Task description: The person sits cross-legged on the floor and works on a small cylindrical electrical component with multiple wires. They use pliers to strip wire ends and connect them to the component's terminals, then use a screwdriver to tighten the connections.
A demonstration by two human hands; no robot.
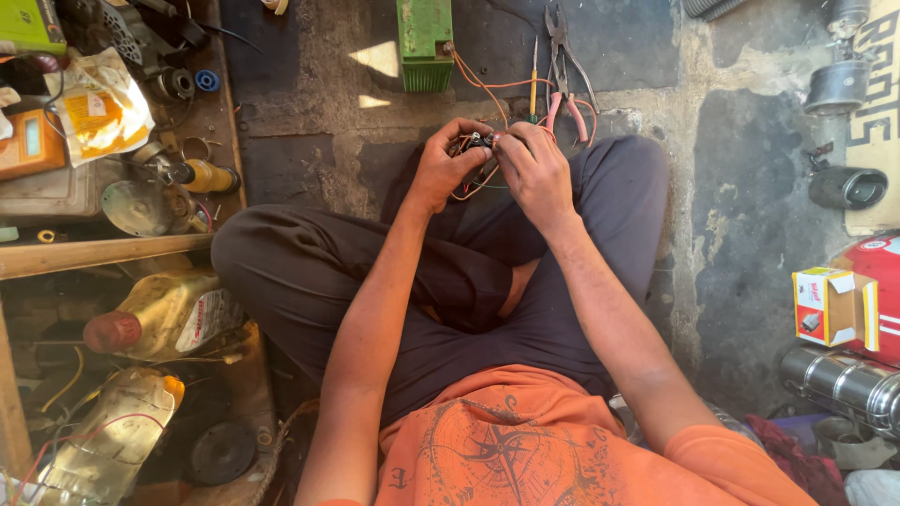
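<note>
sitting cross-legged on the stone floor [750,215], we pinch a small dark wired part [480,142] between both hands, left hand [445,164] and right hand [534,164] closed on it above our knees. orange wires [483,89] trail from it to the green box [425,42], pliers [565,70] just beside.

A crumpled yellow-and-white plastic pouch [98,105] lies at upper left among clutter; just left of it sits an orange handheld meter with a small grey screen [28,141]; a white-and-red label [202,319] wraps a plastic oil bottle at lower left; an open red-and-white cardboard carton [832,305] rests on the floor at right; a pale lettered signboard [877,112] lies at upper right.
</note>
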